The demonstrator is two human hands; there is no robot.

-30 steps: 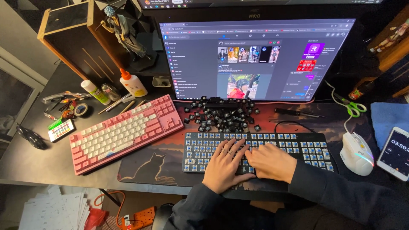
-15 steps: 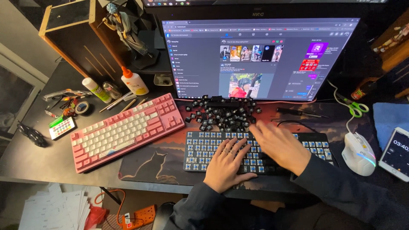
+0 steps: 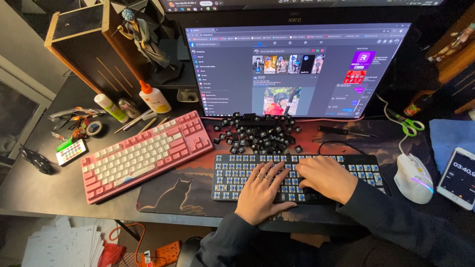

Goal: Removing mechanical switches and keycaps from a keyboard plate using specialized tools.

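— Since half a second ago, what has moved?

— Only the right hand (image 3: 326, 176): it was raised toward the heap of loose black keycaps (image 3: 257, 133), and now it lies back down on the black keyboard (image 3: 297, 170), over the right-centre rows. The left hand (image 3: 261, 192) stays where it was.

— From the head camera, how do the hands sit?

— Left hand flat, fingers spread across the bare blue switches near the board's middle, holding nothing. Right hand is curled palm-down on the switches; whether it pinches something underneath, I cannot tell.

— And the board?

— It lies on a desk mat (image 3: 170, 190) in front of the monitor (image 3: 297, 66), stripped of its caps. The keycap heap sits just behind it, between board and screen.

— Around it?

— Pink keyboard (image 3: 146, 153) angled to the left, glue bottle (image 3: 153, 97) behind that. White mouse (image 3: 413, 178) to the right, phone (image 3: 459, 177) beside it, green-handled scissors (image 3: 408, 123) farther back.
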